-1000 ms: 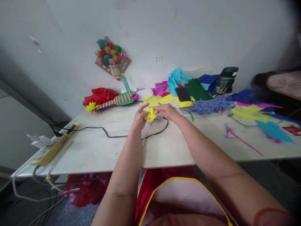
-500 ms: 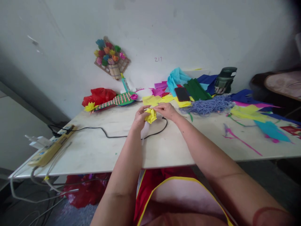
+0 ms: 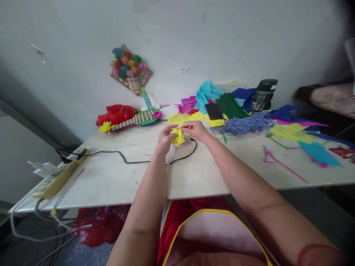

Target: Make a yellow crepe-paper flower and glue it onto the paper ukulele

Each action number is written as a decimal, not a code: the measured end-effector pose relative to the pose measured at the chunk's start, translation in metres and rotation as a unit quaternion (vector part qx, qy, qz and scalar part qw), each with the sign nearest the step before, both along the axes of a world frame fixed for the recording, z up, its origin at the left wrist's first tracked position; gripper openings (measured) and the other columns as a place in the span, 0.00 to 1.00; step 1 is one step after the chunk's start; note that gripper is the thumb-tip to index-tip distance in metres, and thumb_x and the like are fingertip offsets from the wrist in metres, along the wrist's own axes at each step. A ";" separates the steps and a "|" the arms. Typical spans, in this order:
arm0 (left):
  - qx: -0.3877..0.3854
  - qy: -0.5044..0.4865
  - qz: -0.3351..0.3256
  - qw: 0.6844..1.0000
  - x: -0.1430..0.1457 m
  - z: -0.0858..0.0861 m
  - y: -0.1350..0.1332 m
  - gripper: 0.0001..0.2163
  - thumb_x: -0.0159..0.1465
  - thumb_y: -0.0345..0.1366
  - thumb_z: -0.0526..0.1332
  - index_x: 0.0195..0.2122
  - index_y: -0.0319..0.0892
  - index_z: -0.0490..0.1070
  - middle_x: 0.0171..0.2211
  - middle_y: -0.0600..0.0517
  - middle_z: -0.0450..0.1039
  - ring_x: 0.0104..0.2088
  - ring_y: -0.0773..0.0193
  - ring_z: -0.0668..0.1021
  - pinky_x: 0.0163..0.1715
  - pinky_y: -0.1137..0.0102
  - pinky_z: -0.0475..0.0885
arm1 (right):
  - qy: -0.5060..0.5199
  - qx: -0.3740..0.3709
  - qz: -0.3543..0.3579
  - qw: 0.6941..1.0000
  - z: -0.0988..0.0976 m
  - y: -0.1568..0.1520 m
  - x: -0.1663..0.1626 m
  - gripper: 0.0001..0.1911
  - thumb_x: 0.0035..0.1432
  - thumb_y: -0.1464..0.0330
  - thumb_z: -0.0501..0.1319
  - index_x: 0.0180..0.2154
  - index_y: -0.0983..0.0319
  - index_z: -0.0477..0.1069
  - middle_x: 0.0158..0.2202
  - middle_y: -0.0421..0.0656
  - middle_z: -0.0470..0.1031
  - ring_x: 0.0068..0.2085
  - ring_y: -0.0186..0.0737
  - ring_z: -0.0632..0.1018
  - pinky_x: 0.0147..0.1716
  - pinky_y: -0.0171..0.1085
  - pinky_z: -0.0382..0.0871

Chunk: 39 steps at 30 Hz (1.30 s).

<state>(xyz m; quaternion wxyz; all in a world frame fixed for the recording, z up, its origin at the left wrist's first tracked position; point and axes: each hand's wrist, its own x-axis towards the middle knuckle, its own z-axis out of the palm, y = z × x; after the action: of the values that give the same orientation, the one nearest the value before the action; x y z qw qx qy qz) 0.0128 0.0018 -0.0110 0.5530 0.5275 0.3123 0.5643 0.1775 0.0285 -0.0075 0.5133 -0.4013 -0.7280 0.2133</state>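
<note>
Above the middle of the table, my left hand (image 3: 165, 139) is closed on a yellow paper flower (image 3: 179, 137) with crumpled, folded petals. My right hand (image 3: 195, 130) is pinched at the flower's upper right edge. What its fingertips grip is too small to make out; a tiny dark tip shows just above them. Below the left hand hangs a pale, whitish strip (image 3: 171, 152), partly hidden by the wrist. A black cable (image 3: 135, 161) runs across the tabletop behind my left forearm and curls up at the right of the flower.
Yellow paper sheets (image 3: 177, 118), a phone (image 3: 214, 111), dark green paper (image 3: 232, 105) and a tangle of purple-blue cord (image 3: 246, 124) lie along the back. A green bottle (image 3: 264, 95) stands by the wall. The lute-shaped craft (image 3: 138, 119) lies back left, the power strip (image 3: 59, 177) front left.
Both hands stay at almost the same spot. The yellow flower has turned slightly between the fingers. The camera view has shifted a little.
</note>
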 end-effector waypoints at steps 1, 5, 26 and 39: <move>0.002 0.001 0.000 1.000 0.000 0.000 0.000 0.21 0.41 0.30 0.64 0.40 0.40 0.71 0.27 0.54 0.74 0.25 0.66 0.75 0.29 0.69 0.69 | 0.004 -0.010 -0.004 1.000 -0.001 0.001 0.000 0.08 0.48 0.72 0.64 0.33 0.61 0.79 0.33 0.43 0.80 0.33 0.37 0.77 0.34 0.34 0.69; 0.013 0.006 -0.004 1.000 0.000 -0.001 0.001 0.21 0.41 0.30 0.64 0.40 0.40 0.71 0.28 0.54 0.73 0.25 0.66 0.74 0.29 0.69 0.69 | -0.002 -0.004 -0.008 1.000 -0.001 0.002 0.002 0.08 0.47 0.70 0.65 0.33 0.62 0.80 0.32 0.43 0.80 0.33 0.38 0.77 0.34 0.34 0.68; 0.014 0.004 -0.005 1.000 -0.001 -0.001 0.001 0.23 0.42 0.30 0.64 0.42 0.40 0.70 0.27 0.54 0.74 0.25 0.66 0.74 0.28 0.70 0.68 | -0.197 0.126 -0.099 0.967 0.012 -0.016 -0.001 0.09 0.55 0.71 0.59 0.32 0.59 0.79 0.32 0.44 0.78 0.34 0.37 0.75 0.31 0.33 0.62; 0.012 0.028 -0.012 0.999 0.000 -0.001 0.000 0.23 0.42 0.31 0.65 0.42 0.40 0.71 0.27 0.54 0.74 0.25 0.66 0.74 0.28 0.70 0.68 | -0.150 0.091 -0.090 0.980 0.012 -0.013 0.003 0.06 0.50 0.72 0.61 0.27 0.60 0.78 0.28 0.41 0.77 0.30 0.35 0.73 0.28 0.32 0.61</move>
<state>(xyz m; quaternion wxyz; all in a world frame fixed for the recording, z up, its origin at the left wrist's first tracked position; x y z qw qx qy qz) 0.0130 0.0019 -0.0119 0.5446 0.5536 0.3146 0.5458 0.1801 0.0151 0.0049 0.4494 -0.4446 -0.7740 0.0361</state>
